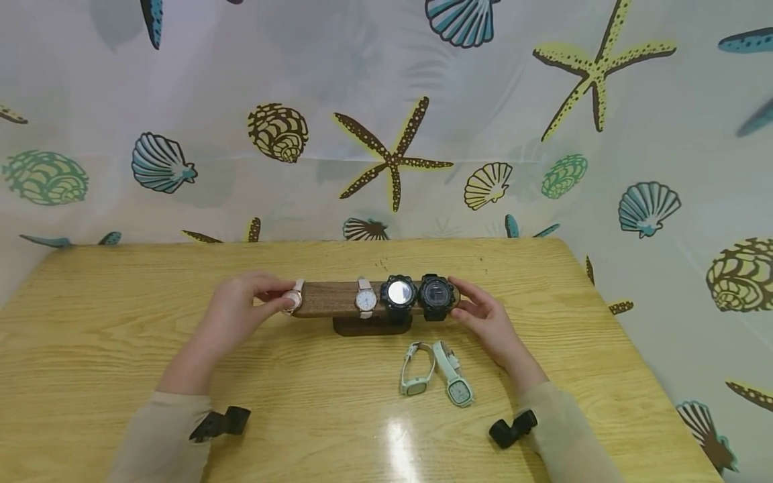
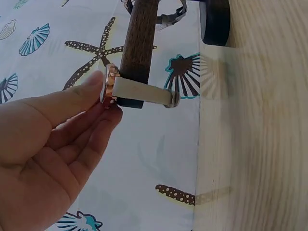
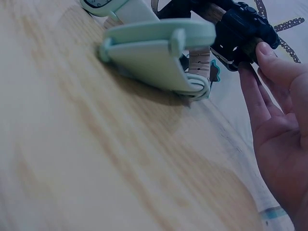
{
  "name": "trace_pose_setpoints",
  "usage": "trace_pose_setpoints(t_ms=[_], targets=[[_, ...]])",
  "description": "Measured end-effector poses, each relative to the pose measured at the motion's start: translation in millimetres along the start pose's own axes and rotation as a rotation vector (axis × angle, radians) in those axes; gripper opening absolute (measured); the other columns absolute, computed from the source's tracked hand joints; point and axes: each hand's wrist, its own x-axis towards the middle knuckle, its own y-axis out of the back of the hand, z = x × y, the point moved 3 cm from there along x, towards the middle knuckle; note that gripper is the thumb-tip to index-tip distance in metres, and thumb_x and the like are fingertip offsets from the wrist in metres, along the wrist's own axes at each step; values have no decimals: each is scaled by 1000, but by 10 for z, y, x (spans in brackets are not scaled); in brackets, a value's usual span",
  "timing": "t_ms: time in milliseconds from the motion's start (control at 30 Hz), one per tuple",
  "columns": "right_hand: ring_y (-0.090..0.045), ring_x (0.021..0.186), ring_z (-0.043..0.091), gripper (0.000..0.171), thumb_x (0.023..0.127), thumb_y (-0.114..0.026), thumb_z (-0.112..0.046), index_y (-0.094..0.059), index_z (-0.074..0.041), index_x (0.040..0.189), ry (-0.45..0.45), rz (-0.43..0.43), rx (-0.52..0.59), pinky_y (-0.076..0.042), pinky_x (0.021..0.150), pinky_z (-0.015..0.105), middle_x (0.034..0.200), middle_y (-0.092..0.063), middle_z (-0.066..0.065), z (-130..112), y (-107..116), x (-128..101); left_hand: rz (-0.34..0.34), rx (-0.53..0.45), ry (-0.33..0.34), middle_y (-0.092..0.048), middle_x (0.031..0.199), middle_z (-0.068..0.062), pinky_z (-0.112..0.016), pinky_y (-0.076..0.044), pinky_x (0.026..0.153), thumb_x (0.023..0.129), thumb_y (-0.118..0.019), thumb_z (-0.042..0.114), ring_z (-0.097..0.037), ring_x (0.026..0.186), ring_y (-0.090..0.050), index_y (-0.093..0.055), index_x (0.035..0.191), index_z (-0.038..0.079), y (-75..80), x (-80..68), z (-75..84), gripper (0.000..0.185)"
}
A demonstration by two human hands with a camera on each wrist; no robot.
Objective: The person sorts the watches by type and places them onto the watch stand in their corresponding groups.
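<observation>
A dark wooden watch stand (image 1: 329, 299) is on the table, its bar lying crosswise. At the bar's left end my left hand (image 1: 241, 303) pinches a rose-gold watch with a white strap (image 2: 139, 90) by its case; the strap loops round the bar. My right hand (image 1: 488, 320) holds the bar's right end between thumb and fingers, close beside a black digital watch (image 1: 437, 294). Another black watch (image 1: 398, 293) with a bright, glaring face and a second white-strap watch (image 1: 365, 300) also sit on the bar.
Two pale green watches lie in front of the stand: one with a closed strap loop (image 1: 417, 386), one stretched out (image 1: 460, 392). The wooden table (image 1: 314, 416) meets a cloth backdrop (image 1: 217, 201) printed with shells and starfish. Small black devices (image 1: 513, 429) are strapped at both wrists.
</observation>
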Motion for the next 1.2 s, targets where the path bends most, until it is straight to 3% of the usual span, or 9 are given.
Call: trace_pose_setpoints(t_ms=[233,433,767,867,1200], targets=[[-57,113,18,55,92,-62,-2,-41,-2,143,1,0,6,-50,90,28,145,-42,8,6,-6,-2,-71,79,-115,-65,105,-11,-46,-53,76,81,-77,12,-28,94,-62,-69,116,1,26,-25,-14,38],[-58,111,18,56,91,-64,-4,-41,-1,143,7,2,4,-50,89,28,145,-42,10,-1,-16,-3,-124,123,-199,-60,113,-12,-46,-53,80,75,-80,3,-30,101,-59,-65,122,1,26,-35,-70,49],[-57,113,18,57,92,-64,-5,-41,-3,144,0,3,-2,-50,91,29,146,-40,12,-9,-11,1,4,142,-362,-64,115,-14,-47,-52,85,70,-85,7,-31,104,-61,-67,108,1,-67,12,-59,43],[-57,113,19,57,91,-64,-5,-41,-3,144,1,2,-2,-50,91,29,146,-40,12,-2,-2,2,8,137,-364,-64,115,-16,-46,-51,86,70,-85,9,-32,104,-61,-65,108,0,-131,43,-53,43],[-57,114,20,57,91,-65,-7,-41,-3,144,9,-5,-1,-50,91,29,147,-39,12,14,5,12,-34,130,-263,-62,120,-18,-45,-51,87,75,-82,11,-34,109,-58,-62,116,0,-286,81,23,47]])
